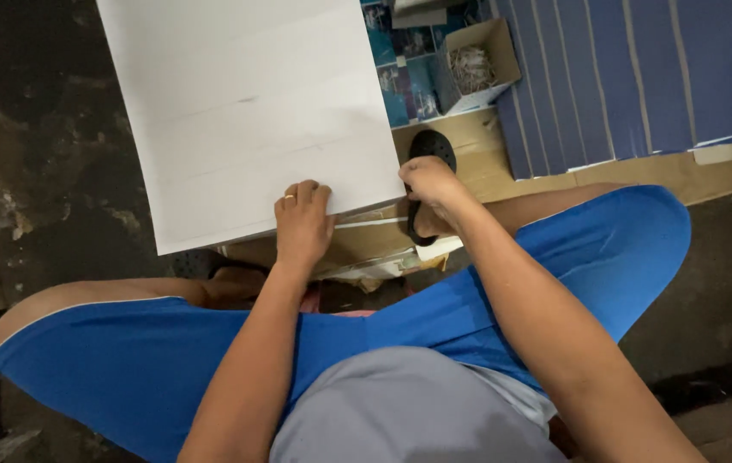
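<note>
A person is sitting low over the floor (49, 197), knees spread wide in blue shorts (169, 360), and is looking straight down at both hands. A large white sheet (246, 111) is lying flat in front of them, stretching away from the body and covering much of the dark, stained floor on that side.

The left hand (302, 225) is resting on the near edge of the white sheet, fingers curled over the top face and pressing down on it. A ring is showing on one finger. Its grip is closed loosely over the sheet's edge, with the thumb hidden underneath, so whether it is truly pinching the sheet cannot be told.

The right hand (429, 184) is sitting at the near right corner of the same sheet, fingers bunched together and touching the corner. Whether they are clamping the sheet or only pushing against it is not clear from this angle.

Just behind the right hand a black sandal (431, 147) is lying on a brown cardboard strip (640, 171). Beyond that, a small open cardboard box (477, 64) is holding a pale tangle of small pieces. To its right, a row of blue sheets (640, 77) with pale stripes is lying overlapped.
</note>
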